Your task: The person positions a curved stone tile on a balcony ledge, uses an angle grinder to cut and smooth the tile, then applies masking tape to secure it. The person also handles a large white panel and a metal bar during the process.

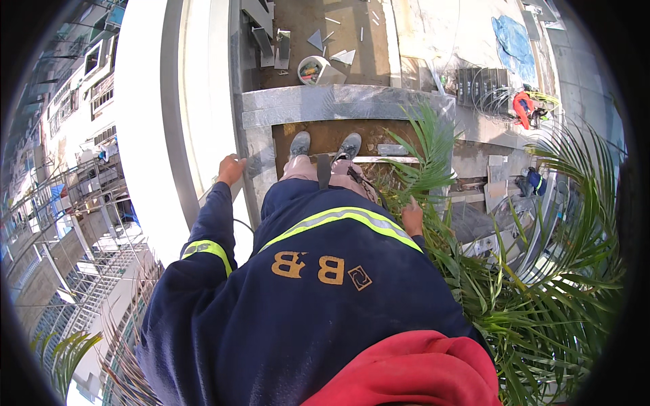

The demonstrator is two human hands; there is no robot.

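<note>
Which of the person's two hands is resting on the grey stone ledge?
The left hand; it rests on the grey stone ledge, while the right hand is among palm fronds.

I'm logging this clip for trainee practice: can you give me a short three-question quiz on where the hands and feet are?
1. True or false: the left hand rests on the grey stone ledge beside the white wall.
2. What is the right hand nearest to? A) the white bucket B) the palm fronds C) the blue tarp
3. Fill in: both grey shoes stand on the brown ______ inside the stone border.

Key:
1. True.
2. B; the hand is among the fronds, though whether it grips one cannot be told.
3. Soil.
</note>
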